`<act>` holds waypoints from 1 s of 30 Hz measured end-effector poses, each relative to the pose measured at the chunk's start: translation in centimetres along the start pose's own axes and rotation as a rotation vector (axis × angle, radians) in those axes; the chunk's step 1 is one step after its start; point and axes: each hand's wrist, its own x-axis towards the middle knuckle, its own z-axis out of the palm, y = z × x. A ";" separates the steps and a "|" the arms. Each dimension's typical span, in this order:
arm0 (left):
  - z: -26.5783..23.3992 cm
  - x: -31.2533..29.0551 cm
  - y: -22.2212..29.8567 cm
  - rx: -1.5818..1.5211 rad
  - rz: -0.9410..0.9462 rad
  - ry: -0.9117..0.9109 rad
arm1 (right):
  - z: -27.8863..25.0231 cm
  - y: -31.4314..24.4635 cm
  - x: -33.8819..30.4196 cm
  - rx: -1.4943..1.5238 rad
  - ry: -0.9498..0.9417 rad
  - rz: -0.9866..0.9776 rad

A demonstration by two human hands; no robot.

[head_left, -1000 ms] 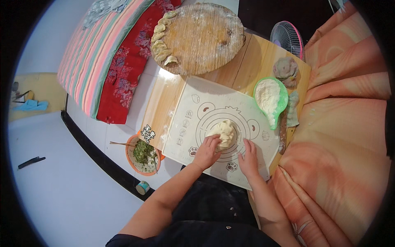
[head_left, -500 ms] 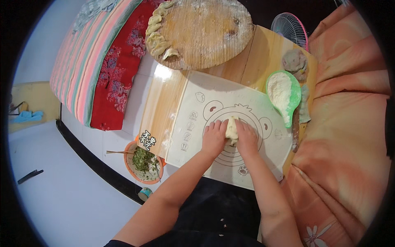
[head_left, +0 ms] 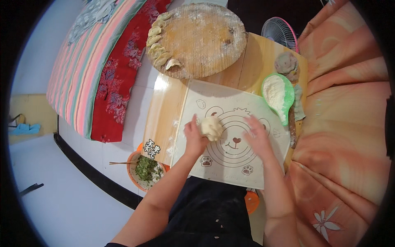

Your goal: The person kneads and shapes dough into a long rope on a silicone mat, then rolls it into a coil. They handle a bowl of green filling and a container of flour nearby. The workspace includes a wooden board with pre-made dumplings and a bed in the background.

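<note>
A pale lump of dough (head_left: pixel 211 128) is in my left hand (head_left: pixel 195 137), whose fingers curl round its left side. It is over the left part of a white kneading mat (head_left: pixel 191 109) printed with a bear face and rings. My right hand (head_left: pixel 259 138) is apart from the dough, over the right side of the printed face. Its fingers are spread, a little blurred, and hold nothing. A green scoop of white flour (head_left: pixel 276 94) lies at the mat's upper right corner, beside a rolling pin (head_left: pixel 292 131) that is partly hidden.
Several dumplings (head_left: pixel 155 41) line the left edge of a floured round board (head_left: pixel 201 37) at the far side. An orange bowl of chopped green filling (head_left: pixel 145 168) with chopsticks stands lower left. A crumpled cloth (head_left: pixel 286 64), a fan (head_left: pixel 279 33) and an orange curtain (head_left: pixel 341 123) are on the right.
My left hand has lifted the dough off the mat's middle and carried it left. My right hand has let go of it and moved right. The whole view has shifted slightly.
</note>
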 end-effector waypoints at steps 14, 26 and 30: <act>-2.8 -1.7 -1.3 -0.904 -0.475 -0.219 | -10.8 4.7 13.9 -0.770 0.160 0.027; -1.9 -0.5 -1.3 -0.017 -0.153 -0.140 | -0.9 8.0 -2.1 -0.783 0.059 -0.118; -5.1 -1.9 -2.9 -0.647 -0.460 -0.147 | 5.5 7.0 -2.1 -0.629 0.039 0.057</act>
